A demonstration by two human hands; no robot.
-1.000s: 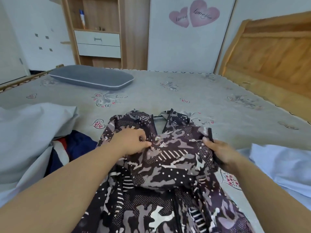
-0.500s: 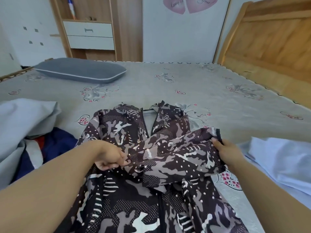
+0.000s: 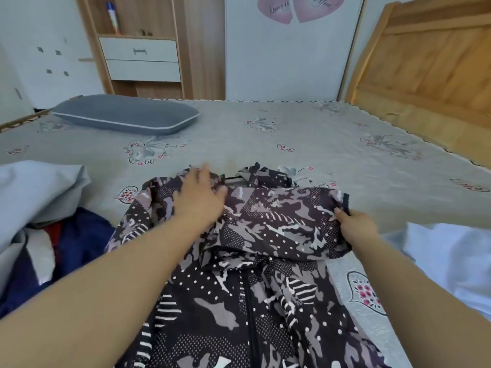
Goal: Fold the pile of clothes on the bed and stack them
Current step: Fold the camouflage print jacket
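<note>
Ahead of you, a wooden shelf unit (image 3: 138, 46) with two white drawers stands against a pale wall bearing pink heart stickers (image 3: 295, 7), and a wooden headboard (image 3: 425, 65) rises at right.

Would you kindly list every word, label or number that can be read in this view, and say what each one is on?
"Love You": on the larger pink heart sticker on the white wardrobe door.
"Love th...": on the smaller pink heart sticker beside it; the ending is cut off by the overlap.
Script on the grey bedsheet near the camouflage jacket: too small to read.
Bottle on the shelf: label too blurred to read.
</note>
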